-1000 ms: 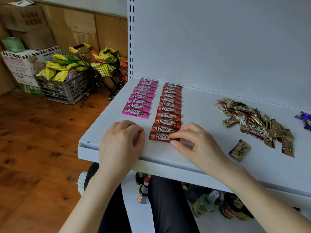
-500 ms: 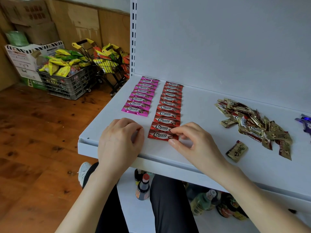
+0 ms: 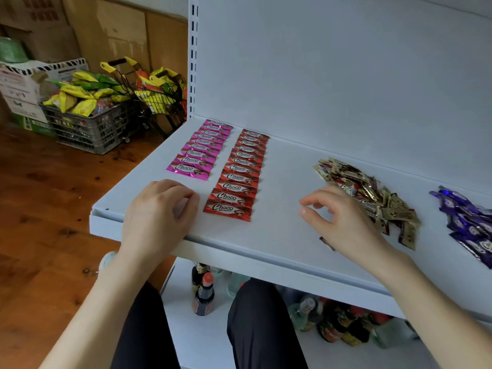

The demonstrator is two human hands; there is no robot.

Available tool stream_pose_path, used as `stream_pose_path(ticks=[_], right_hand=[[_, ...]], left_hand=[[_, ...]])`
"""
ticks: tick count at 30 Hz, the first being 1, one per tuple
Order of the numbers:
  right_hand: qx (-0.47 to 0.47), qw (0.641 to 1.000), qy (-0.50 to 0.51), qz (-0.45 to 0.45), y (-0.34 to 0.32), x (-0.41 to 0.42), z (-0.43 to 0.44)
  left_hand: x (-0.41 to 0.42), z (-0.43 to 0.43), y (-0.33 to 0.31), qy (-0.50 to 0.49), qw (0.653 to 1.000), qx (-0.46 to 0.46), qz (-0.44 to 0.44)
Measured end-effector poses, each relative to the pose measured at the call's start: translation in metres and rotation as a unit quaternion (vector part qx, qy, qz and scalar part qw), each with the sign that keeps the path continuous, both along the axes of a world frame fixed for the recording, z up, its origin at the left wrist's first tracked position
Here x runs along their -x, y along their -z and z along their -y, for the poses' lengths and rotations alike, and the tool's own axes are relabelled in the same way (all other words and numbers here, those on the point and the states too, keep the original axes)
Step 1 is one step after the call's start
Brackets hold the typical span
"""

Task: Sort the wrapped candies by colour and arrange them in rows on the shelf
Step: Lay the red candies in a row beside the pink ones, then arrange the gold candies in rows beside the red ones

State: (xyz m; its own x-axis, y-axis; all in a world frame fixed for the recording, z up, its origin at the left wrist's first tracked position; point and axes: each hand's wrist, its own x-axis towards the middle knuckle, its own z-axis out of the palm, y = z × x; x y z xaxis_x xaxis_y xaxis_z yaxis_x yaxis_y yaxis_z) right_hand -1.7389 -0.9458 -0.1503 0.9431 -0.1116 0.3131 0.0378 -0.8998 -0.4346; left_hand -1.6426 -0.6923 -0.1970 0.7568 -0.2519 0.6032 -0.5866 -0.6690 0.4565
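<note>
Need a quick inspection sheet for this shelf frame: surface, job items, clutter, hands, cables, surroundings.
Surface: white shelf, candies lying on it.
Job's things: pink row and red row side by side at the left, running front to back; gold pile and purple pile unsorted at the right.
Clutter: stray wrapper, mostly hidden beside the right wrist.
Hands: left hand rests at the front edge, fingers loosely curled, holding nothing; right hand at the gold pile, fingers relaxed, empty.
Cables: nothing seen.
Surroundings: bottles on the shelf below; crate of snack bags on the wood floor; cardboard boxes behind.
</note>
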Motion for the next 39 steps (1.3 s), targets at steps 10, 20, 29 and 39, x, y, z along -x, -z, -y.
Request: stream_pose_path(ticks=[10, 20, 29, 39], right_hand=[[0.03, 0.999, 0.029, -0.026, 0.004, 0.041, 0.051], [0.067, 0.996, 0.03, -0.059, 0.005, 0.082, 0.103], [0.083, 0.993, 0.061, -0.05, 0.01, 0.091, 0.155], [0.03, 0.996, 0.048, -0.068, 0.017, 0.086, 0.156]], left_hand=[[0.05, 0.056, -0.016, 0.085, 0.995, 0.054, 0.025], [0.102, 0.171, -0.024, 0.139, 0.983, -0.064, -0.106], [0.1, 0.224, -0.027, 0.114, 0.968, -0.18, -0.136], [0.103, 0.222, -0.03, 0.077, 0.962, -0.199, -0.168]])
